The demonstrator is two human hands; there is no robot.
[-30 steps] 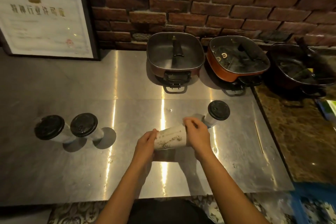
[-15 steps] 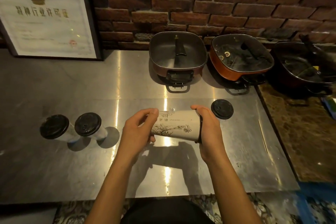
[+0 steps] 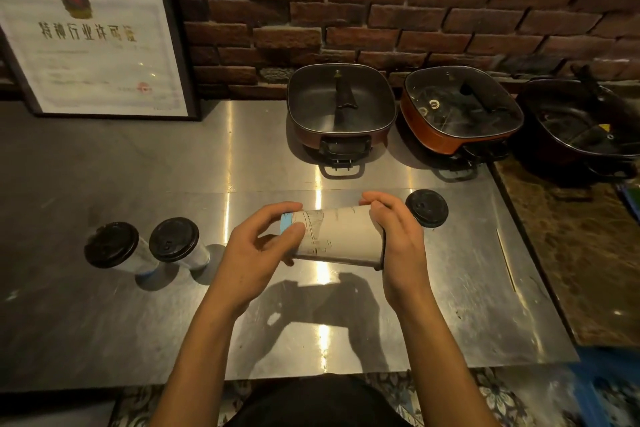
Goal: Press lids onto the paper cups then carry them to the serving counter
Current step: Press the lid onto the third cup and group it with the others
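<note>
Rotated slightly since the earlier frame, the paper cup [image 3: 341,236] lies sideways above the counter [image 3: 104,322] centre, where we grip it with left hand [image 3: 258,253] and right hand [image 3: 398,246], lid [image 3: 381,253] rightward.

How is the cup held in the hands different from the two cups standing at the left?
The held cup lies sideways above the steel table, gripped by the left hand and right hand; the two left cups stand upright, untouched. All three are pale paper cups with dark lids.
</note>
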